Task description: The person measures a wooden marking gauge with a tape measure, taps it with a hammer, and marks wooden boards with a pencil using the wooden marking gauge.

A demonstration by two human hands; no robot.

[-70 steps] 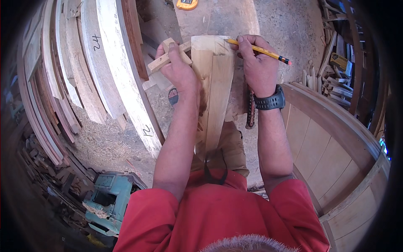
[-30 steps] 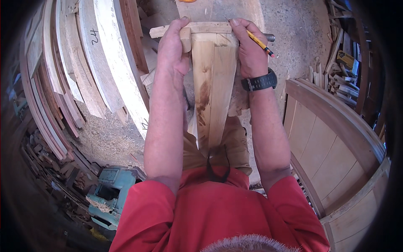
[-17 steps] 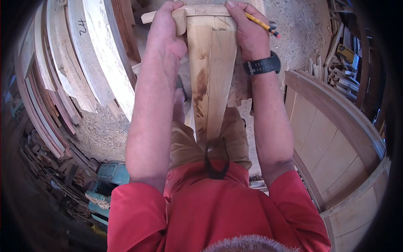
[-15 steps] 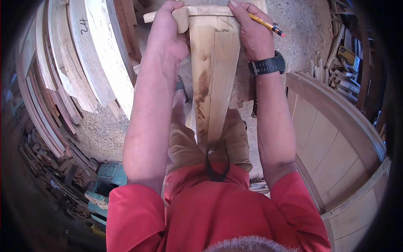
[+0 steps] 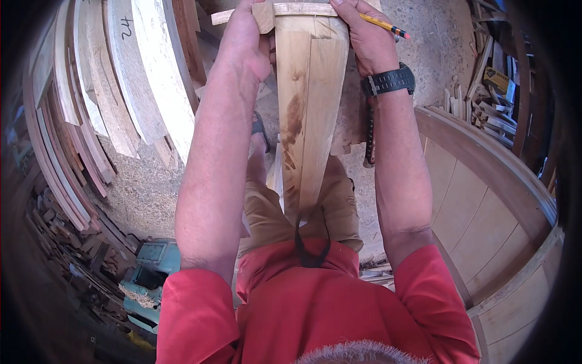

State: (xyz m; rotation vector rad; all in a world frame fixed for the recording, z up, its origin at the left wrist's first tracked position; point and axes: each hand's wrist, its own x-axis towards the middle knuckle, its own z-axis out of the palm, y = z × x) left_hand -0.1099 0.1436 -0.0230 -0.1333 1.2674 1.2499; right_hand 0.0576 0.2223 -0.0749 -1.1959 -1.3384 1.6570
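Note:
A long wooden board [image 5: 294,121] runs from my lap away to the top of the view; its face has dark stains and a lengthwise line. Across its far end lies a thin wooden strip with a block on it [image 5: 263,18], shaped like a marking gauge, the block beside the board's left edge. My left hand [image 5: 244,33] is closed around the strip and block, its fingertips partly cut off by the frame. At the strip's right end my right hand [image 5: 371,45] pinches it and holds a yellow pencil [image 5: 379,23], its eraser end pointing right.
Several curved planks [image 5: 127,73] stand at the left, above shavings on the floor. A teal machine [image 5: 154,267] sits lower left. At the right are a large wooden panel [image 5: 479,200] and a pile of offcuts [image 5: 494,121]. A sandalled foot [image 5: 260,133] shows beside the board.
Both hands, with the strip and pencil, have shifted slightly farther away along the board. The pencil and right wrist are a little higher in view.

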